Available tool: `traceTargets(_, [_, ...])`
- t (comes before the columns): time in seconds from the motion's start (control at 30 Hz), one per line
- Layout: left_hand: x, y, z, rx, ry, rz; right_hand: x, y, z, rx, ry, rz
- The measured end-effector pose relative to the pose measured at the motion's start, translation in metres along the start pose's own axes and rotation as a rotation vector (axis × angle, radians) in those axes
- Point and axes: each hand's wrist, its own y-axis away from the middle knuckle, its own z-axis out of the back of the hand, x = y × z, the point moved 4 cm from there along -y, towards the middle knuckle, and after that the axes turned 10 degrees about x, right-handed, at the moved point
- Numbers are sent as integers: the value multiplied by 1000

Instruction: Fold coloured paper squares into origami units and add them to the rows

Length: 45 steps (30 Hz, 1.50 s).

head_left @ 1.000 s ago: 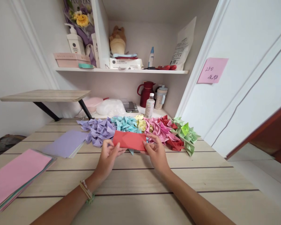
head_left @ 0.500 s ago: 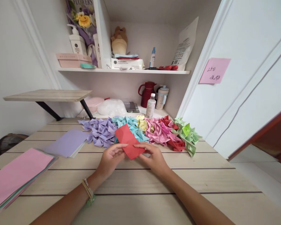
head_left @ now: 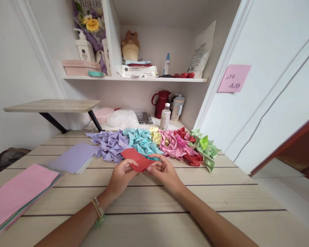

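A red sheet of folding paper (head_left: pixel 137 159) is held up off the wooden table between both hands. My left hand (head_left: pixel 123 173) pinches its lower left edge, thumb on the near face. At its right end, my right hand (head_left: pixel 164 171) grips the paper with thumb and fingers; part of that end is hidden behind the fingers. Just beyond lie folded paper pieces in colour groups: purple ones (head_left: pixel 112 145), light blue ones (head_left: pixel 140 139), yellow ones (head_left: pixel 156 135), pink ones (head_left: pixel 173 145), red ones (head_left: pixel 193 159) and green ones (head_left: pixel 205 147).
On the left lie a stack of pink-topped paper (head_left: pixel 23 193) and a purple-topped stack (head_left: pixel 73 157). A small raised wooden shelf (head_left: pixel 54 105) stands behind them. At the back are a clear bottle (head_left: pixel 165 116), a dark red jug (head_left: pixel 161 103) and a cup (head_left: pixel 178 108).
The red paper has tipped flatter and dropped a little, its upper end swinging down and left. My right hand's fingers have shifted along its right end.
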Motion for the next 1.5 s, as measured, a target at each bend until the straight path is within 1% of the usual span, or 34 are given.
traceTargets(0.17, [-4,2,-4,27,-108,-22,6,1,-2,20,294,27])
traceTargets(0.27, [-9,3,-2,-24,-211,-48,4,1,1,-40,344,19])
traceTargets(0.33, [-11,2,0,-56,-221,-38,2,1,3,-45,326,13])
traceTargets(0.4, [-9,1,2,-54,-150,-1,3,0,5,-17,325,33])
traceTargets(0.47, [-6,0,1,-36,-37,27,7,1,4,26,396,81])
traceTargets(0.57, [-5,0,-1,-15,105,30,15,2,3,92,542,157])
traceTargets(0.63, [-7,1,-3,0,133,27,19,2,3,90,576,181])
traceTargets(0.77, [-11,3,-8,39,97,54,21,2,10,-98,499,158])
traceTargets(0.83, [-10,3,-8,34,81,65,17,2,11,-178,389,125])
traceTargets(0.87, [-9,3,-7,13,75,60,15,1,11,-196,312,106])
traceTargets(0.97, [-7,1,-2,-95,93,16,5,-1,6,-183,75,47])
traceTargets(1.03, [-7,0,1,-151,151,-5,1,-2,3,-137,-6,17])
traceTargets(1.07, [-7,-1,1,-154,183,4,-1,-2,2,-107,-10,9])
traceTargets(1.13, [-7,-2,-1,-110,217,47,-1,-3,1,-45,46,4])
traceTargets(1.23, [-10,-2,-6,-8,123,89,0,-2,4,-12,229,1])
traceTargets(1.3, [-12,-1,-8,23,63,90,3,-1,8,-50,389,26])
traceTargets(1.4, [-9,2,-10,59,139,118,9,1,12,-125,622,87])
traceTargets(1.43, [-9,2,-11,66,175,121,12,1,12,-112,656,94])
traceTargets(1.5, [-9,2,-10,52,198,84,16,2,9,-6,623,83])
